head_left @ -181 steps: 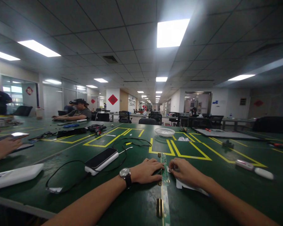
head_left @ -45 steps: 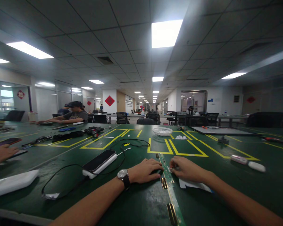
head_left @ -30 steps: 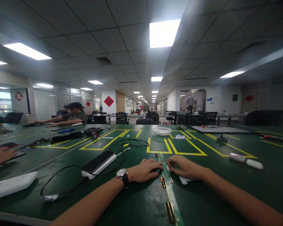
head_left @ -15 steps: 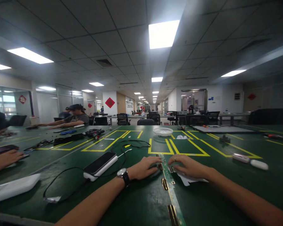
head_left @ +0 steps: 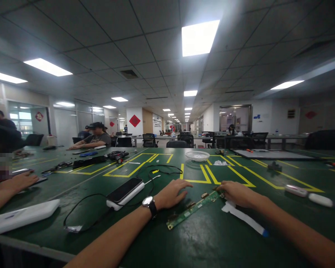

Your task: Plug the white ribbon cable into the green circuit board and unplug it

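Observation:
A long green circuit board (head_left: 194,211) with small brown and gold parts along its edge lies slanted over the green table. The fingers of my right hand (head_left: 237,192) are closed on its far right end. On the other side, my left hand (head_left: 173,194), below a wristwatch (head_left: 149,203), is just beyond the board's left half, fingers apart and holding nothing. A white strip (head_left: 247,219) with a blue tip trails from under my right hand toward the front.
Left of my arm lie a phone on a white block (head_left: 125,193), black cables and a long white case (head_left: 25,216). A white basket (head_left: 197,156) stands farther back. At the left edge is another person's hand (head_left: 18,182); white-and-pink objects (head_left: 296,191) lie right.
The board has swung from pointing toward me to a slant, its near end now left. My left hand has come off it. More of the white strip shows. The view has shifted slightly.

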A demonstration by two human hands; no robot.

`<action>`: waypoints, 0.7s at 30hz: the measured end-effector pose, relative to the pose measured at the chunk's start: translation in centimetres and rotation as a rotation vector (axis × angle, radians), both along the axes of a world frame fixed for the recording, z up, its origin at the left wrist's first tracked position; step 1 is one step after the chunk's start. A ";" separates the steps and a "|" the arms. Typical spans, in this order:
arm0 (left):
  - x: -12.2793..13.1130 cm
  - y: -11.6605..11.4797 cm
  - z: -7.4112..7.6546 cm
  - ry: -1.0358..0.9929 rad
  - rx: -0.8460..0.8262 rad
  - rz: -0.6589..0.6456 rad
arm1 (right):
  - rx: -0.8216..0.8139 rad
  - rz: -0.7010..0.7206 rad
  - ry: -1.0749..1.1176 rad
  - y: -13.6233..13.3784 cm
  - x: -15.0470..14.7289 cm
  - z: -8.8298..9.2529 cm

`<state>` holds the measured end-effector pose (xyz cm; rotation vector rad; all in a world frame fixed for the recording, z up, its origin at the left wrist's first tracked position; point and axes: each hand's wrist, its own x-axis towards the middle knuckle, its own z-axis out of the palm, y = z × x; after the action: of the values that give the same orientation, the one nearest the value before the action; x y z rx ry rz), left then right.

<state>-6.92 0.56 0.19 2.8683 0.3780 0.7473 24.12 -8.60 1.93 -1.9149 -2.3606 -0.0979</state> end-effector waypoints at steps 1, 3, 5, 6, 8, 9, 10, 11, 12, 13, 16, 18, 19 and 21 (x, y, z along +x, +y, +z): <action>0.0 0.0 0.1 -0.023 0.007 0.006 | -0.006 -0.059 -0.028 -0.1 0.5 0.0; -0.1 0.1 0.1 -0.047 0.026 0.019 | -0.003 -0.142 -0.078 -0.3 1.0 0.1; -0.1 0.3 0.1 -0.040 0.045 0.031 | 0.030 -0.189 -0.110 -0.3 0.7 0.0; -0.1 0.3 0.0 -0.029 0.052 0.035 | 0.058 -0.195 -0.115 -0.3 0.4 -0.1; -0.1 0.3 -0.1 -0.003 0.067 0.035 | 0.133 -0.176 -0.096 -0.2 -0.4 -0.4; -0.1 0.3 -0.1 0.009 0.075 0.033 | 0.169 -0.160 -0.076 -0.1 -0.8 -0.7; 0.0 0.3 -0.2 0.020 0.083 0.031 | 0.196 -0.146 -0.056 0.0 -1.2 -1.1; 0.0 0.3 -0.2 0.029 0.090 0.029 | 0.210 -0.137 -0.038 0.1 -1.6 -1.5; 0.0 0.3 -0.2 0.038 0.097 0.029 | 0.208 -0.133 -0.026 0.2 -2.0 -1.9; 0.1 0.2 -0.2 0.046 0.101 0.028 | 0.192 -0.136 -0.017 0.2 -2.3 -2.3; 0.1 0.1 -0.2 0.068 0.103 0.032 | 0.112 -0.166 -0.003 0.2 -2.9 -3.1; 0.1 0.1 -0.1 0.077 0.099 0.035 | 0.080 -0.183 0.014 0.1 -3.2 -3.3; 0.1 0.0 0.0 0.081 0.097 0.033 | 0.075 -0.185 0.024 0.0 -3.2 -3.3; 0.1 -0.1 0.0 0.093 0.092 0.023 | 0.075 -0.181 0.040 -0.2 -3.4 -3.1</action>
<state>-6.81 0.46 0.22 2.9975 0.3996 0.6536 20.74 -8.78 -1.20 -2.0700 -2.1231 -0.1582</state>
